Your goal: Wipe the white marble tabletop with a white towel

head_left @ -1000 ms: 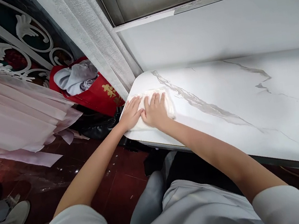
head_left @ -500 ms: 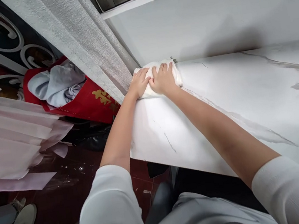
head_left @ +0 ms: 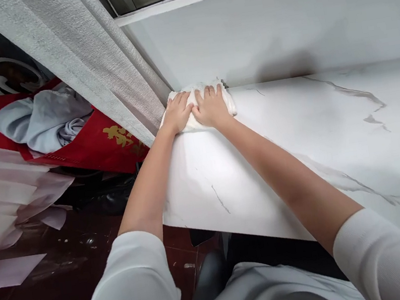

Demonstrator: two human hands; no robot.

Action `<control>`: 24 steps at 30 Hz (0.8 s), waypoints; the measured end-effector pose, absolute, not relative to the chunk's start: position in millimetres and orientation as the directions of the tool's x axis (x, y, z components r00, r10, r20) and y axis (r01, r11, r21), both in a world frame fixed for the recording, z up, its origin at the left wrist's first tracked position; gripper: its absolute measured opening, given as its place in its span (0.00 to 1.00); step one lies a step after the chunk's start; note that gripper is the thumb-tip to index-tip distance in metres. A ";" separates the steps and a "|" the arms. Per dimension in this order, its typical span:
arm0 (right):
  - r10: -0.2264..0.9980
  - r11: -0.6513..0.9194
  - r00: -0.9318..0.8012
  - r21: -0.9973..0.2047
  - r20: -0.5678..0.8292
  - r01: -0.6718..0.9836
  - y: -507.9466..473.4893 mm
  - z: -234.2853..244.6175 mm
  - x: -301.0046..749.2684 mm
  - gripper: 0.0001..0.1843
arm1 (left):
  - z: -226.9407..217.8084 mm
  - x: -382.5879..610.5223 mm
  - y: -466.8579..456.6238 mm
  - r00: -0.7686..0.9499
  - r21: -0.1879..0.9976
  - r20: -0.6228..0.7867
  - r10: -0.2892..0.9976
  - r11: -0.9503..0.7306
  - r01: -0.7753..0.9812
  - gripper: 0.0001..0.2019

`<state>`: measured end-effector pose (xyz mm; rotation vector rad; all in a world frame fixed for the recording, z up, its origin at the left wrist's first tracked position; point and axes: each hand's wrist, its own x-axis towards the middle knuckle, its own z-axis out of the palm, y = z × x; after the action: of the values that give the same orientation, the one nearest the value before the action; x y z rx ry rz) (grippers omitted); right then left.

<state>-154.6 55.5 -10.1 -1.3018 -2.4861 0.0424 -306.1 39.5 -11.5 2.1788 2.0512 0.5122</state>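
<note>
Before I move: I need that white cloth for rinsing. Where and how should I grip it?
Probably pinch the white cloth's right edge, coming from the right over the marbled top: that edge lies exposed beyond the right hand, while the left end sits by the curtain.

At 3 o'clock, the white table (head_left: 323,116) is topped smooth and a bit shiny, marked like stone. The rag (head_left: 195,123) at 12 is made of soft, fluffy cloth. The curtain (head_left: 92,60) between 10 and 11 is made of rough, matt cloth. At 9, thin cloth is seen in the pink drape (head_left: 7,194). The floor (head_left: 84,282) at 8 is laid with smooth, shiny tiles.
</note>
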 end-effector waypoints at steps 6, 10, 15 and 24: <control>0.803 0.581 -0.536 -0.142 0.259 0.801 22.0 -9.9 -128.4 0.33 | -2.3 -272.3 -2.3 0.015 0.271 0.110 0.994 -0.044 0.961 0.27; 0.787 0.598 -0.558 -0.102 0.262 0.795 -10.6 -10.3 -100.0 0.33 | 1.9 -240.5 -43.7 0.003 0.273 0.096 0.995 -0.029 0.962 0.27; 0.760 0.631 -0.604 -0.048 0.239 0.774 -64.3 -6.9 -54.8 0.33 | 3.0 -193.7 -106.2 -0.053 0.266 0.108 0.993 0.023 0.964 0.27; 0.750 0.623 -0.594 -0.006 0.290 0.782 -161.5 -7.5 17.7 0.32 | 3.1 -127.4 -199.3 0.042 0.229 0.150 0.988 -0.076 0.970 0.27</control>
<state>17.7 -161.5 -7.5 -1.2471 -2.5831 -0.1769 -127.4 -199.3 3.1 2.2194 2.0902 0.4140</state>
